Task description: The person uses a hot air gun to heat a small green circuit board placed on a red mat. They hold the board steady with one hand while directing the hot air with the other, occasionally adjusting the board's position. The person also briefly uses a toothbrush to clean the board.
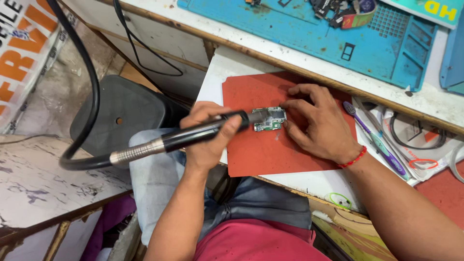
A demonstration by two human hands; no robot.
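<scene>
The left hand (209, 137) is wrapped tight round a black rotary handpiece (193, 137), fingers curled over its barrel, thumb on top. The handpiece's long axis runs from its ribbed metal collar, lower and to the left of the grip, up and rightward to its tip, which sits at or just touching the left end of a small circuit board (268, 119). The board therefore lies just right of that grip and a little farther from the body, its long side roughly in line with the tool. The right hand (319, 123) is the nearer one to the board: it touches the board's right edge with fingertips (286, 124) pressed down, seemingly pinning it flat rather than lifting it, though the contact itself is partly hidden. Board and both hands rest over a red mat (251, 154) lying on a white slab (212, 72). From the collar a thick black hose (92, 92) loops away leftward and up. Right of the right wrist lies a purple toothbrush (374, 140). Beyond the grips, a blue mat (290, 29) with moulded compartments sits on the bench; its square pockets at the far right look empty, while loose dark parts (338, 12) are heaped on its open surface.
</scene>
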